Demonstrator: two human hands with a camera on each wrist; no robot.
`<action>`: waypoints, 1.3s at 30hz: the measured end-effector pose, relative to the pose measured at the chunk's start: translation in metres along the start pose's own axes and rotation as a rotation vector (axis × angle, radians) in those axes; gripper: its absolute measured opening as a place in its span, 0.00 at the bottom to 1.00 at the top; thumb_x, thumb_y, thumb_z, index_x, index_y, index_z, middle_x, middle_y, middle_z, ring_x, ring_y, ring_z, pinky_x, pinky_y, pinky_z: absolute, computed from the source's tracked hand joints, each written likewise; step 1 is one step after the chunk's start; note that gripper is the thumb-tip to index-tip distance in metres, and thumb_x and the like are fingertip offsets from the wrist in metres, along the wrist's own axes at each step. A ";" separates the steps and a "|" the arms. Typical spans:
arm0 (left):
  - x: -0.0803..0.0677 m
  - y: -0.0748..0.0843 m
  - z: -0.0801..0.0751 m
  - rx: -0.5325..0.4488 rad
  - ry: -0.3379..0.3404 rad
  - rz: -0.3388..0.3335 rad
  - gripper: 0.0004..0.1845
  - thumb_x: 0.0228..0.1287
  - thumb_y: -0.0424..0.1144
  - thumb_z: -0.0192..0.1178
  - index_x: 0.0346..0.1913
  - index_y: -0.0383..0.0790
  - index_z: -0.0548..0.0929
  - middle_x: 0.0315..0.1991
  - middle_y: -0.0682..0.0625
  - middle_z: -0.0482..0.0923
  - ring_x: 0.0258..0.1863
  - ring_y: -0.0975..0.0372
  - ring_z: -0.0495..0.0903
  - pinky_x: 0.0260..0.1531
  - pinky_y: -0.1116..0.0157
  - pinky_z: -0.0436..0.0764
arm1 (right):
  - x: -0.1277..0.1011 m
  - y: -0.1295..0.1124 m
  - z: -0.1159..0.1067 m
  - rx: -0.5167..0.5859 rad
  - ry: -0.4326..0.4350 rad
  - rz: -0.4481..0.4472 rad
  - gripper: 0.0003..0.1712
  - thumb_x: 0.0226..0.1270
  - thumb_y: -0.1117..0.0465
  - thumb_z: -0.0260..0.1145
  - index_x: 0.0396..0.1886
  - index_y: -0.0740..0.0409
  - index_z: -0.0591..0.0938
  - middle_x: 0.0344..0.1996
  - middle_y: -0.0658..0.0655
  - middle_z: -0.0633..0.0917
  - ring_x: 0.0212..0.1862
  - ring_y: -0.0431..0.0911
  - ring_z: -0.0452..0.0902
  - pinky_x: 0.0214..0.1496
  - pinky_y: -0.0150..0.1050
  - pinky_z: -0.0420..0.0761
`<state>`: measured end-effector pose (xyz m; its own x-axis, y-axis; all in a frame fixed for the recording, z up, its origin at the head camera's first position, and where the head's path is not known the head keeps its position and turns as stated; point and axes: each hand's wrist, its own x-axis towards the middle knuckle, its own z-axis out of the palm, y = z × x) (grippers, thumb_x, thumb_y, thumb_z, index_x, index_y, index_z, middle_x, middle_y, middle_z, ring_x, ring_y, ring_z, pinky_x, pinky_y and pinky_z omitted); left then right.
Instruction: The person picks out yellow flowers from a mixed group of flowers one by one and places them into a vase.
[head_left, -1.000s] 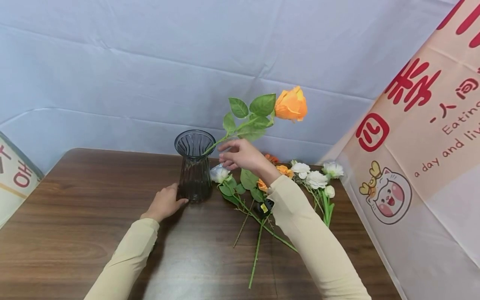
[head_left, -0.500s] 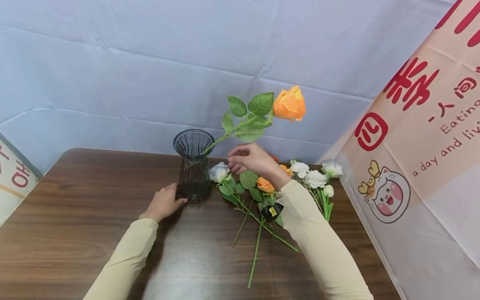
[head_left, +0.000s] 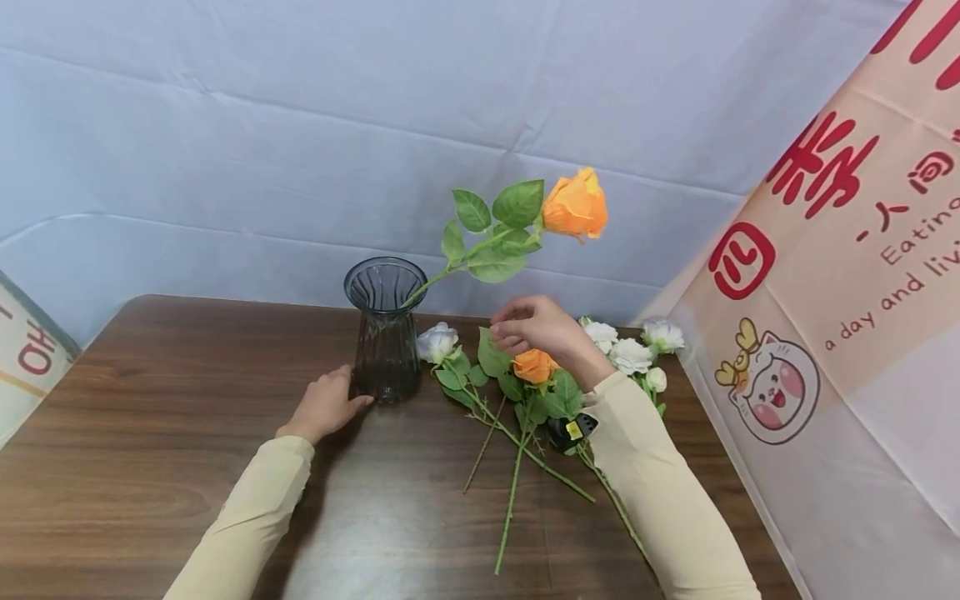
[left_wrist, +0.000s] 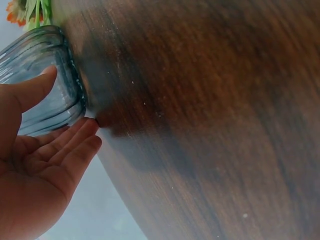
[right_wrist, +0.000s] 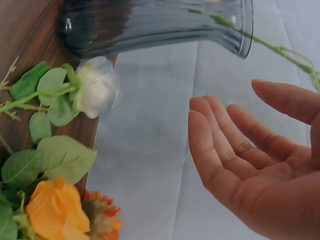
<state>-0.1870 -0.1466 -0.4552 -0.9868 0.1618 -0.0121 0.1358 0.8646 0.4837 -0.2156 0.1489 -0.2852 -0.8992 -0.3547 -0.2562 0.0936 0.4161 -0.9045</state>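
Note:
A dark, ribbed glass vase [head_left: 387, 354] stands upright near the table's back edge. One orange rose [head_left: 576, 205] leans to the right out of it, its leafy stem over the rim. Low on the vase, my left hand [head_left: 321, 407] holds its base; the left wrist view has the thumb on one side of the glass and the fingers [left_wrist: 75, 145] on the other. My right hand [head_left: 551, 333] hovers above the loose flowers with nothing in it. In the right wrist view its fingers [right_wrist: 220, 150] are relaxed, apart from the vase.
Right of the vase lie a pale white-blue rose [head_left: 437, 342], another orange rose [head_left: 534, 365] and a reddish-orange flower [right_wrist: 102, 212]. Several white flowers [head_left: 632, 356] lie farther right. A pale cloth wall [head_left: 262, 167] rises behind the table [head_left: 150, 467], and a printed banner [head_left: 825, 317] borders the right.
My right hand has drawn away from the rose's stem, rightward and slightly down. The rose stays leaning in the vase. My left hand remains at the vase's base.

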 end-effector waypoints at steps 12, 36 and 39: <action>0.000 -0.001 0.000 -0.003 0.004 0.003 0.33 0.60 0.44 0.60 0.58 0.19 0.65 0.50 0.26 0.71 0.48 0.36 0.72 0.48 0.42 0.69 | -0.006 0.037 -0.022 -0.030 0.078 0.088 0.14 0.65 0.66 0.57 0.46 0.73 0.76 0.40 0.68 0.80 0.41 0.59 0.78 0.41 0.47 0.81; -0.001 0.002 -0.002 0.008 -0.015 -0.011 0.34 0.61 0.44 0.59 0.59 0.18 0.63 0.53 0.25 0.69 0.50 0.36 0.70 0.50 0.42 0.68 | -0.024 0.130 -0.036 0.058 0.113 0.198 0.14 0.62 0.70 0.57 0.43 0.79 0.74 0.37 0.70 0.81 0.32 0.53 0.81 0.37 0.47 0.82; -0.001 0.003 -0.002 0.009 -0.014 -0.009 0.34 0.61 0.44 0.59 0.58 0.18 0.63 0.52 0.25 0.69 0.50 0.36 0.70 0.49 0.42 0.69 | -0.024 0.139 -0.035 0.064 0.135 0.226 0.12 0.62 0.70 0.57 0.41 0.78 0.75 0.34 0.69 0.81 0.29 0.51 0.80 0.35 0.46 0.82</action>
<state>-0.1859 -0.1457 -0.4518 -0.9866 0.1605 -0.0288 0.1278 0.8705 0.4752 -0.1960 0.2447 -0.3932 -0.9009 -0.1425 -0.4100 0.3213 0.4164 -0.8505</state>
